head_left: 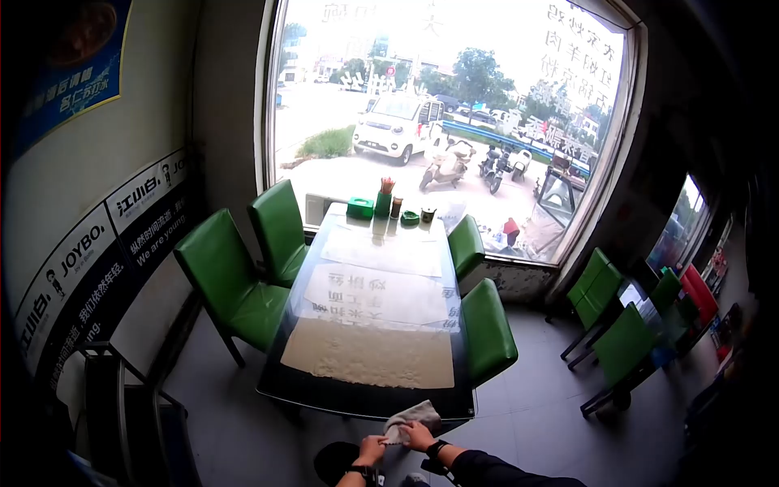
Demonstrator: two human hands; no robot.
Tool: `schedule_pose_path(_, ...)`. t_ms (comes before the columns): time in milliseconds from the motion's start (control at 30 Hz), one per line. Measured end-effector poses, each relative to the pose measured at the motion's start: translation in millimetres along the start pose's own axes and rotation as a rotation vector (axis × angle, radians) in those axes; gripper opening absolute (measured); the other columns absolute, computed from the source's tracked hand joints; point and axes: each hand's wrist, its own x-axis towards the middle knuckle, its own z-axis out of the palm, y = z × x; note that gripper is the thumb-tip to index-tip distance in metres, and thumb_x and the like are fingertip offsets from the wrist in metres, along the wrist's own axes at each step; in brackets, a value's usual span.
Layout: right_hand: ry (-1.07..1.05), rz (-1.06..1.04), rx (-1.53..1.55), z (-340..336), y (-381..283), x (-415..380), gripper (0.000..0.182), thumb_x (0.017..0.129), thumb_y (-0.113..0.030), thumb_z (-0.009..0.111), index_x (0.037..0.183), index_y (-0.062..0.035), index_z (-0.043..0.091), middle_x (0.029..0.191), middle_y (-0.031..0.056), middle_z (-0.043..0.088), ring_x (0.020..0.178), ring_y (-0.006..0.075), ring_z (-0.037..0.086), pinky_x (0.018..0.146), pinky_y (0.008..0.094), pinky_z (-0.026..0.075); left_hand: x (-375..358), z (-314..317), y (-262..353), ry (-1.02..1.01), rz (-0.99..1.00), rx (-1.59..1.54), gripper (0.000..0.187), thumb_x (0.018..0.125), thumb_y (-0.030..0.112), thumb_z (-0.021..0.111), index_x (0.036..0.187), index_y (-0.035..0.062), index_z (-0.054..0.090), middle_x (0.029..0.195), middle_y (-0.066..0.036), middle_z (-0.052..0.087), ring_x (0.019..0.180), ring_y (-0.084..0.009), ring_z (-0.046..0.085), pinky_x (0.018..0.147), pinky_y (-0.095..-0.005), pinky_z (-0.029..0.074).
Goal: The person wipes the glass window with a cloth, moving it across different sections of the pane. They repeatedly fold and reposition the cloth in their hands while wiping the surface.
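Note:
At the near edge of the table, my two hands hold a light grey-beige cloth (415, 415) that looks folded. My left hand (372, 450) pinches its lower left corner, with the fingers closed. Higher up and to the right, my right hand (419, 437) grips the cloth's right part. A dark band circles each wrist. Just beyond the cloth is the dark, glossy table (349, 393), its top covered by pale sheets and a brown sheet (369, 353).
Green chairs (231, 272) flank the table on both sides. By the window stand a green box (360, 208), a holder with chopsticks (383, 201) and small containers (410, 217). A dark metal rack (122, 414) is at left; another table with green chairs (625, 349) is at right.

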Motion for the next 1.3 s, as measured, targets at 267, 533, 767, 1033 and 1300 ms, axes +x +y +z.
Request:
schedule_pose_path(267, -0.066, 0.077, 0.990, 123.2, -80.8, -95.0, 0.024, 0.073, -0.014, 0.057, 0.095, -0.0046, 0.061, 0.082, 0.0115, 0.063, 0.078, 0.0201, 0.058, 0.071, 0.0332, 0.046, -145.4, -0.4, -3.8, 0.045, -0.203, -0.829, 0.014, 0.079, 0.005, 0.051, 0.083, -0.0021, 0.062, 0.079, -0.005, 0.063, 0.070, -0.0136, 0.057, 0.063, -0.0257, 0.048)
schedule_pose_path(533, -0.030, -0.097, 0.781, 48.4, -8.9, -107.6, 0.022, 0.070, -0.007, 0.055, 0.091, -0.0006, 0.057, 0.077, 0.0127, 0.061, 0.071, 0.0189, 0.057, 0.066, 0.0305, 0.045, -108.0, 13.3, 23.5, -0.077, -0.173, -0.541, 0.020, 0.080, 0.013, 0.060, 0.089, -0.0046, 0.062, 0.076, -0.003, 0.062, 0.067, -0.0086, 0.056, 0.061, -0.0215, 0.045)
schedule_pose_path(767, 0.133, 0.110, 0.910, -45.8, 104.2, -234.9, 0.032, 0.072, -0.010, 0.048, 0.101, -0.0031, 0.060, 0.075, 0.0121, 0.064, 0.062, 0.0168, 0.061, 0.060, 0.0278, 0.048, -126.3, 87.4, 174.5, -0.305, -0.324, -0.669, 0.024, 0.086, 0.024, 0.055, 0.082, 0.0008, 0.062, 0.068, 0.002, 0.056, 0.057, -0.0061, 0.049, 0.050, -0.0209, 0.038)
schedule_pose_path(1033, 0.375, 0.518, 0.740, -21.8, 223.3, -372.3, 0.025, 0.075, -0.024, 0.053, 0.093, -0.0100, 0.063, 0.083, 0.0138, 0.063, 0.079, 0.0295, 0.060, 0.070, 0.0374, 0.048, -88.5, 219.6, 265.5, -0.706, -0.181, -0.262, 0.033, 0.086, 0.035, 0.052, 0.084, 0.0036, 0.061, 0.070, 0.003, 0.055, 0.065, -0.0065, 0.048, 0.058, -0.0231, 0.039)
schedule_pose_path(1300, 0.899, 0.497, 1.970, -77.3, 258.6, -385.4, 0.019, 0.084, -0.012, 0.054, 0.093, 0.0039, 0.057, 0.085, 0.0068, 0.061, 0.073, 0.0135, 0.057, 0.066, 0.0257, 0.046, -41.5, 289.8, 351.8, -0.817, -0.177, -0.552, 0.035, 0.090, 0.034, 0.045, 0.099, 0.0022, 0.058, 0.073, -0.002, 0.058, 0.055, -0.0091, 0.050, 0.046, -0.0237, 0.039)
